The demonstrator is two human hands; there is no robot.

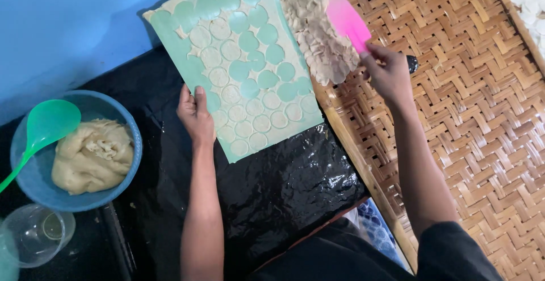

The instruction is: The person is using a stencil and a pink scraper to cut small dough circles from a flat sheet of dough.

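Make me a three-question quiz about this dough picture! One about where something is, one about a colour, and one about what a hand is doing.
1. Where does the lump of dough sit?
A. in the blue bowl
B. on the woven mat
C. on the green sheet

2. What colour is the spatula?
A. yellow
B. pink
C. black

3. What is the left hand doing?
A. resting flat in the bowl
B. gripping the edge of the green sheet
C. holding a spoon

Answers:
1 A, the dough fills the bowl beside the green spoon.
2 B, the blade in the right hand is bright pink.
3 B, its fingers clasp the sheet's left edge.
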